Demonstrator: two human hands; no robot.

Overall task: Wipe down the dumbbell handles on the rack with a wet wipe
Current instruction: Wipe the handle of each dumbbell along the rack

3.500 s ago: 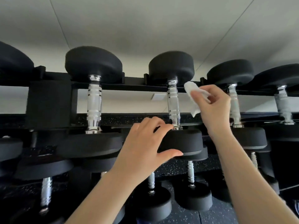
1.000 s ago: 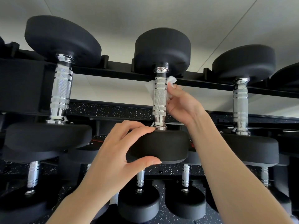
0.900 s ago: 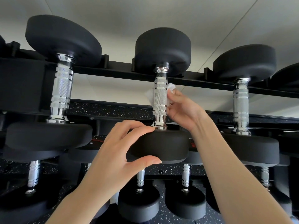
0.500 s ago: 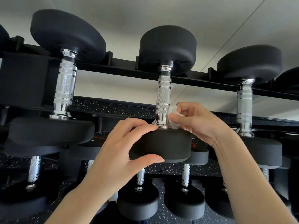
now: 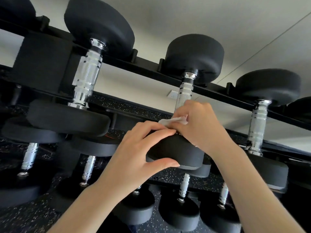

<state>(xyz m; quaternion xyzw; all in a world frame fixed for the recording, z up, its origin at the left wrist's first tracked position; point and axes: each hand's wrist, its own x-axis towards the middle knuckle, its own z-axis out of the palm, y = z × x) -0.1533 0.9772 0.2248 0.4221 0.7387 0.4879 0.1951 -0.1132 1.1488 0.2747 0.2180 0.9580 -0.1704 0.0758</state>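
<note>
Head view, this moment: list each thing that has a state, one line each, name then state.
left hand: grips the near head of the middle dumbbell.
right hand: holds the wet wipe round the handle's lower end.
wet wipe: crumpled, mostly hidden by fingers.
middle dumbbell: racked on the top rail.
left dumbbell: racked, untouched.
right dumbbell: racked, untouched.

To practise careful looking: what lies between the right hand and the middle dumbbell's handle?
The wet wipe, which the right hand presses against the lower handle, seen in the head view.
</note>
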